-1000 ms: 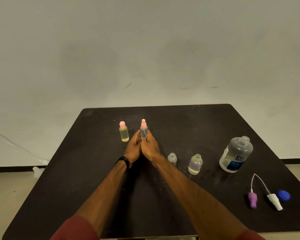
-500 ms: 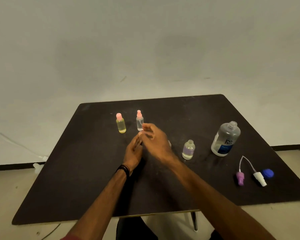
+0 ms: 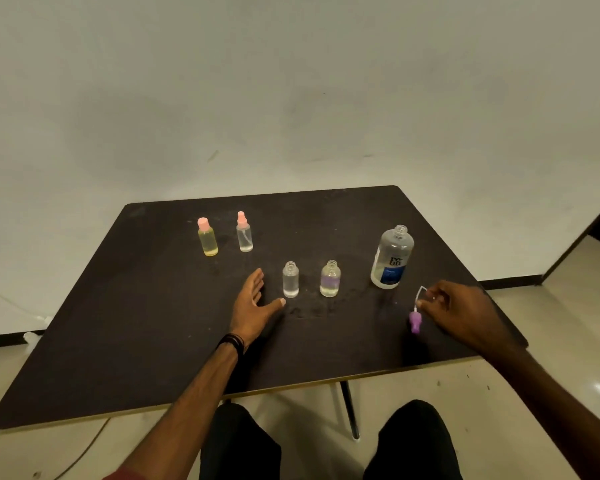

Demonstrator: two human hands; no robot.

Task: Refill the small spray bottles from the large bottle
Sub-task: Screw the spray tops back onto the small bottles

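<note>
On the dark table (image 3: pixel 136 323) the large clear bottle (image 3: pixel 392 259) with a blue label stands uncapped at the right. Two small uncapped bottles stand mid-table: a clear one (image 3: pixel 290 280) and one with a purple band (image 3: pixel 330 280). Farther back stand a yellow bottle (image 3: pixel 208 242) with a pink cap and a clear spray bottle (image 3: pixel 245 237) with a pink spray head. My left hand (image 3: pixel 252 306) lies open just left of the clear uncapped bottle. My right hand (image 3: pixel 465 313) pinches the thin tube of the purple spray head (image 3: pixel 415 322) below the large bottle.
The table's right corner lies just beyond my right hand, and its front edge is close to my knees. A table leg (image 3: pixel 349 410) shows under the front edge. A white wall stands behind the table.
Both hands let go of the pink-headed spray bottle, which now stands at the back. My right hand swung right to the purple spray head; my left hand drew back and opened.
</note>
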